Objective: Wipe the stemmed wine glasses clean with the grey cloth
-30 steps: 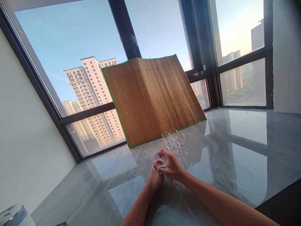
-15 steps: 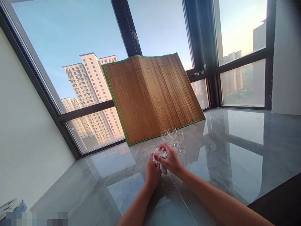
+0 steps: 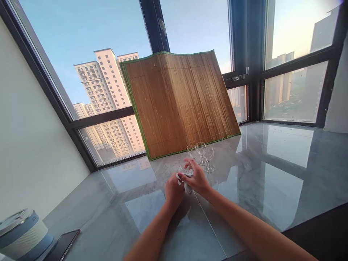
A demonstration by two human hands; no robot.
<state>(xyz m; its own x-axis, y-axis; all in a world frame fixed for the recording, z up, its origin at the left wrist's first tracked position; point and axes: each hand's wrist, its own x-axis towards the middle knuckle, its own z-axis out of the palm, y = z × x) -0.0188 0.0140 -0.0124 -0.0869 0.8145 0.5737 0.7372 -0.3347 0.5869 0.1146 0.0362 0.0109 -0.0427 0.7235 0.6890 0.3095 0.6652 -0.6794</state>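
Note:
My left hand [image 3: 174, 189] is closed around a small clear stemmed glass [image 3: 182, 169], mostly hidden by my fingers. With the thumb and fingers of my right hand [image 3: 198, 178], I pinch a white cloth [image 3: 188, 187] against the glass rim; part of the cloth hangs below between my hands. Just beyond my right hand, several clear stemmed glasses [image 3: 208, 154] stand upright in a cluster on the grey marble-look surface [image 3: 146, 195].
Behind the glasses a bamboo mat [image 3: 182, 101] with green edging leans against the window. A blue and white lidded cup [image 3: 25, 235] and a dark phone [image 3: 63, 244] lie at the lower left. A white wall [image 3: 32, 134] borders the left side.
The view has shifted, bringing the cup and phone into fuller sight. My right fingers have lifted and spread slightly over the glass. The cloth stays between my hands.

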